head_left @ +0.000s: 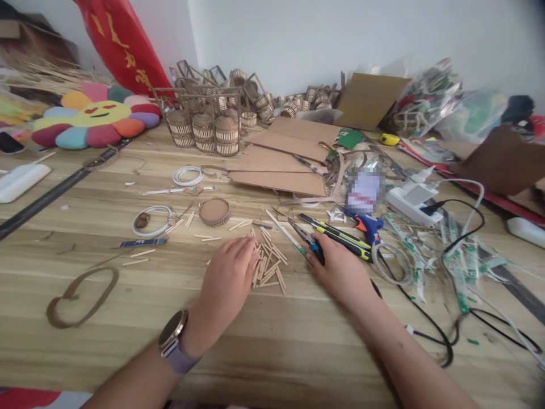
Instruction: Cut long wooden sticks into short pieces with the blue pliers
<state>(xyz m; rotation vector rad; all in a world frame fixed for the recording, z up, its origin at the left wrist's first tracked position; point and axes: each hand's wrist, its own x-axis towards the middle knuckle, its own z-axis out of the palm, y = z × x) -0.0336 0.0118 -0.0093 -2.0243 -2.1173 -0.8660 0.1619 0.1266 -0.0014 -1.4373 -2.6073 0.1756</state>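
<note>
My left hand (pixel 227 267), with a watch (pixel 174 332) on its wrist, rests at the left edge of a loose pile of short wooden sticks (pixel 268 264). Its fingers are drawn together, and whatever lies under the fingertips is hidden. My right hand (pixel 340 270) is closed around the handles of pliers (pixel 304 234), whose jaws point away to the upper left. A thin white strip (pixel 285 232) with a green end lies beside the pliers. Beyond my left hand sits a round brown disc (pixel 214 211) with a beaded-looking rim.
A yellow-and-black utility knife (pixel 340 236) and a blue glue gun (pixel 369 226) lie right of the pliers. Farther right are a power strip (pixel 413 201), cables and green-white scraps. Cardboard (pixel 276 170) and small lidded baskets (pixel 204 133) stand behind. White rings (pixel 152 220) lie left.
</note>
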